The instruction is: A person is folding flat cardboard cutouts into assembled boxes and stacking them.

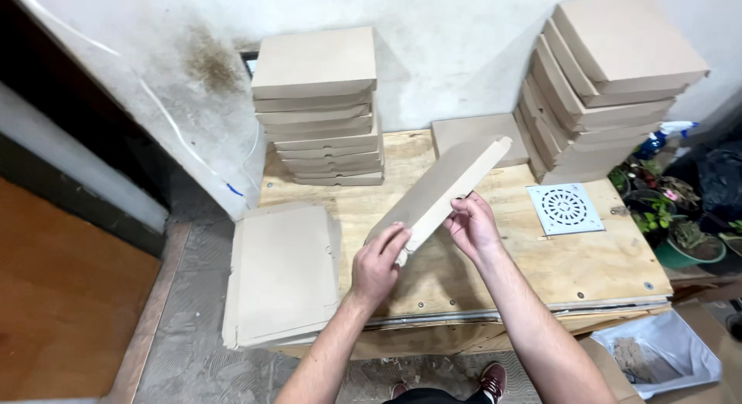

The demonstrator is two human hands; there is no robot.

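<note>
A flat cardboard box (444,189) is held tilted above the plywood table (587,257), pinched at its near end between the left hand (379,265) and right hand (471,226). It is judged light, thin and easily creased, so its folded edges are best gripped.

You have open plywood tabletop (587,261) in front of your right hand (473,226), broken only by the white drain grate (564,208). The left box stack (318,110) and right box stack (599,83) wall off the back, leaving a gap between them over a single flat box (471,133). The flat cardboard pile (282,272) blocks the table's left edge.
</note>
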